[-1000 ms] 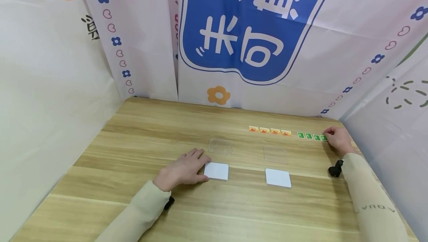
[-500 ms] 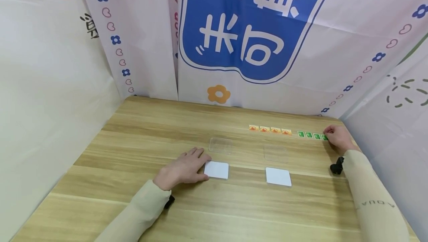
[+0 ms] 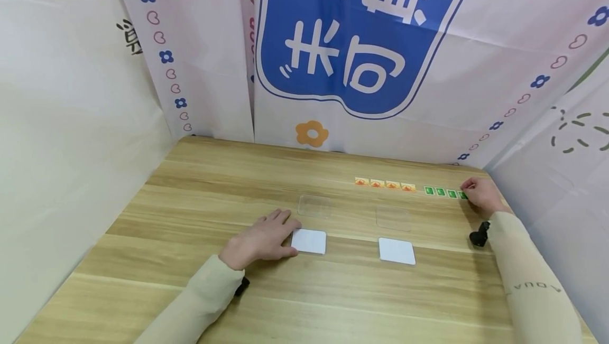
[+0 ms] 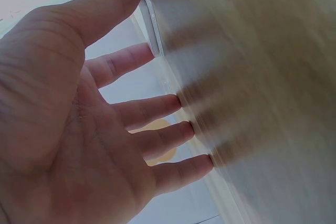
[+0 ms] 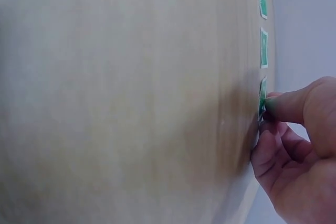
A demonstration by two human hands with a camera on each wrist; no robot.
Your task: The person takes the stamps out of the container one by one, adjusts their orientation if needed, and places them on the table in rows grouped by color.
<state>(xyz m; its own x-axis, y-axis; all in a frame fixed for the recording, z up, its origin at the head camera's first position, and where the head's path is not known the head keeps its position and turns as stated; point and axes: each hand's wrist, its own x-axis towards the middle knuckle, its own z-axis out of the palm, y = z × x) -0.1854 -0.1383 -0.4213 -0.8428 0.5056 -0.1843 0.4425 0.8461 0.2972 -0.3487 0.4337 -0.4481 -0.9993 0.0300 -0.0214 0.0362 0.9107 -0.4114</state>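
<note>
My left hand (image 3: 263,238) lies with straight fingers on the table, thumb and index fingertip touching the left edge of a white card (image 3: 310,241) with rounded corners. In the left wrist view its other fingertips rest on the wood. At the far right, my right hand (image 3: 482,197) pinches the outermost green stamp (image 5: 262,98) between thumb and fingers, and part of it is hidden behind them. The stamp has a white border and looks slightly lifted at the held end. Several more green stamps (image 3: 440,192) lie in a row to its left.
Left of the green row are several orange stamps (image 3: 377,183). Two clear rounded plates (image 3: 314,206) lie behind the white cards, and a second white card (image 3: 397,251) is right of the first. Fabric walls (image 3: 209,69) enclose the wooden table (image 3: 333,301).
My right hand has shifted very slightly to the right at the last green stamp. The left hand and the cards stay where they were.
</note>
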